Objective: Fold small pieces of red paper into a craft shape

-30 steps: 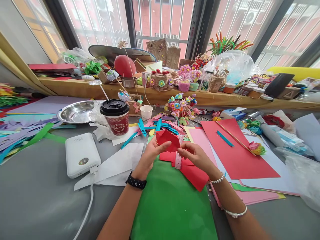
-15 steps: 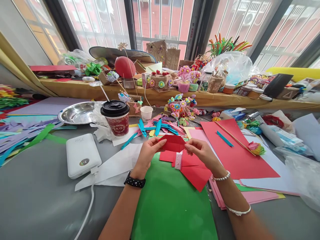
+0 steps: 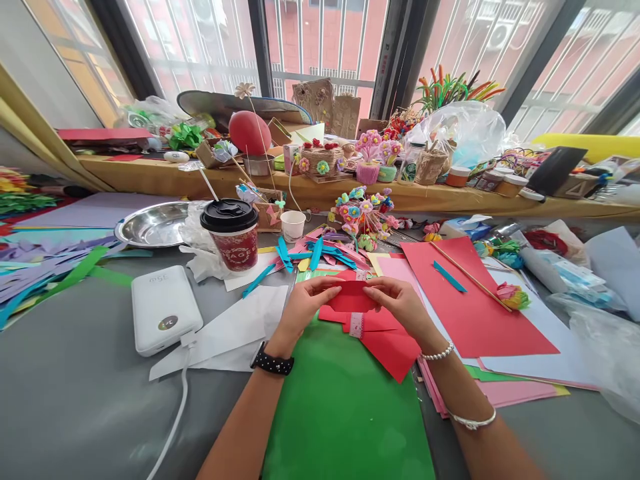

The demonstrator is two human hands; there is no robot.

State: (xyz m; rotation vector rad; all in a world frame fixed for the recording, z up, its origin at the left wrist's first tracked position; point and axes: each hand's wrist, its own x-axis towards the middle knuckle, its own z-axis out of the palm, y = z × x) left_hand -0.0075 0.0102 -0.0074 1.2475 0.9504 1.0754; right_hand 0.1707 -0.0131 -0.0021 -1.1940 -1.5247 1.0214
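Note:
My left hand (image 3: 303, 308) and my right hand (image 3: 400, 303) pinch a small folded piece of red paper (image 3: 351, 297) between them, one hand at each end, just above the table. More red paper pieces (image 3: 393, 347) lie under it, with a pink patterned strip (image 3: 356, 325) among them. A large green sheet (image 3: 345, 407) lies under my forearms. Both hands have their fingers closed on the red piece.
A white power bank (image 3: 163, 308) with its cable lies at left, by white paper (image 3: 235, 330). A black-lidded coffee cup (image 3: 230, 233), a steel dish (image 3: 155, 223) and a small paper cup (image 3: 293, 225) stand behind. A big red sheet (image 3: 475, 307) with a stick lies right. Paper-flower crafts crowd the sill.
The red piece went from held open and tilted to folded flat between both hands, and the hands dropped slightly toward the table and drew closer together.

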